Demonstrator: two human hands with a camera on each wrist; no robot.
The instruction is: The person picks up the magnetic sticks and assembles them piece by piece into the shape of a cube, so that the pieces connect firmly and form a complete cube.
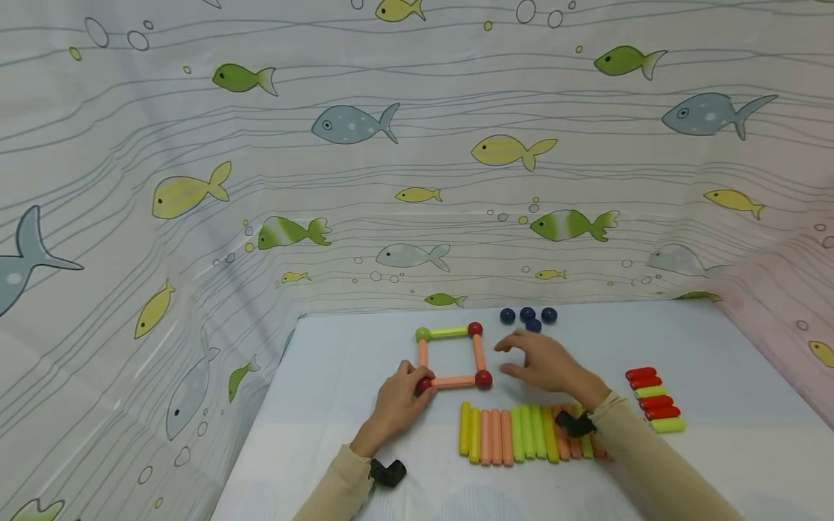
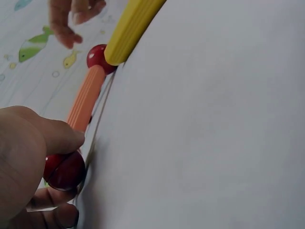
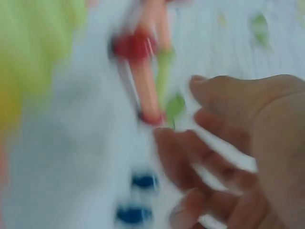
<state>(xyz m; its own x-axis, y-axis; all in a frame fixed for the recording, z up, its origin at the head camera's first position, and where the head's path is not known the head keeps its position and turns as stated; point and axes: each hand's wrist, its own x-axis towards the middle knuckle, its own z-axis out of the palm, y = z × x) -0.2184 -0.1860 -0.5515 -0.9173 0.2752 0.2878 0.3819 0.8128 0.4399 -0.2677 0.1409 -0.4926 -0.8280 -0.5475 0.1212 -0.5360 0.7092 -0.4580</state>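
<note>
A square of rods joined by balls lies on the white table. Its near side is an orange rod (image 1: pixel 454 382) between a red ball (image 1: pixel 423 385) and another red ball (image 1: pixel 483 379). A green ball (image 1: pixel 423 334) and a third red ball (image 1: pixel 475 329) form the far corners, with a light green rod (image 1: pixel 449 333) between them. My left hand (image 1: pixel 397 398) grips the near left red ball between thumb and fingers, the thumb also by the rod's end. My right hand (image 1: pixel 547 362) hovers right of the square, fingers loosely bent and thumb apart, holding nothing.
A row of yellow, orange and green rods (image 1: pixel 507 438) lies in front, its right end partly hidden by my right forearm. Several dark blue balls (image 1: pixel 549 315) sit at the back. Short red and light green rods (image 1: pixel 663 412) are stacked at the right. A fish-patterned curtain (image 1: pixel 391 217) surrounds the table.
</note>
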